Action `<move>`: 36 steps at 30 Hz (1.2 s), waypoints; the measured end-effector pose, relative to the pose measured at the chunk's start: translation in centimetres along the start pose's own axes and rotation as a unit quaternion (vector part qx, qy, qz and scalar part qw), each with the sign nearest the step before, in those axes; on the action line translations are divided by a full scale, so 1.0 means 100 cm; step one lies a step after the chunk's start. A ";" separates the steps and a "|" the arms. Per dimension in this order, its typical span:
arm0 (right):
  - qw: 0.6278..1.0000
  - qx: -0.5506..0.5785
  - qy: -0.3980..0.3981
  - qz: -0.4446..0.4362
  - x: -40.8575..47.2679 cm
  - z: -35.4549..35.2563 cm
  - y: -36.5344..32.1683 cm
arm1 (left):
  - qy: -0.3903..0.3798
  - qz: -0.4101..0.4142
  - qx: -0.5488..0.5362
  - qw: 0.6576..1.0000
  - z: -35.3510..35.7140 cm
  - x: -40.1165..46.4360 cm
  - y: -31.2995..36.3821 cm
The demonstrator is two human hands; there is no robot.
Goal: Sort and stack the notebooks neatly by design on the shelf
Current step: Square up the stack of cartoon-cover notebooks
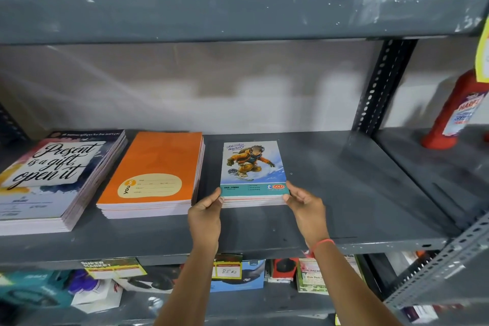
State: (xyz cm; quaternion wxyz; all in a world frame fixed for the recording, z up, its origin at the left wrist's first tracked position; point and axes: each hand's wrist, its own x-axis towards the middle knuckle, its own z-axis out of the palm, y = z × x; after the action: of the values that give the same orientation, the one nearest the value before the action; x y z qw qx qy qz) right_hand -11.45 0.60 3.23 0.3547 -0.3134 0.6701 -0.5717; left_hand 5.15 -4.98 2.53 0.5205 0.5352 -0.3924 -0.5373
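Left hand (205, 213) and right hand (307, 205) are pinching the near corners of the snowboarder notebook pile (252, 169), lying flat on the shelf (344, 193) beside the orange pile (156, 174); squaring its edges evenly is probably keeping the stack neat.

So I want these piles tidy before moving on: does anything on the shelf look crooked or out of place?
Nothing stands out. The lettered-cover stack, the orange stack and the snowboarder-cover stack, held by both hands, each look squared.
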 end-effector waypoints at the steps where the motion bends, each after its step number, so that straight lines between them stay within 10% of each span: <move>1: 1.000 -0.001 0.001 0.000 0.000 0.000 0.000 | 0.002 0.001 0.003 1.000 0.000 0.000 0.000; 36: 1.000 -0.007 0.000 -0.020 -0.001 -0.002 0.001 | 0.058 0.088 0.128 0.986 0.003 -0.001 -0.009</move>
State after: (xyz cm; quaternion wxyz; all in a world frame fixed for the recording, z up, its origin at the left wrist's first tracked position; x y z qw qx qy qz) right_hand -11.52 0.81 3.13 0.3408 -0.3298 0.6677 -0.5738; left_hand 4.69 -4.79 1.67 0.5146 0.5914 -0.4725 -0.4027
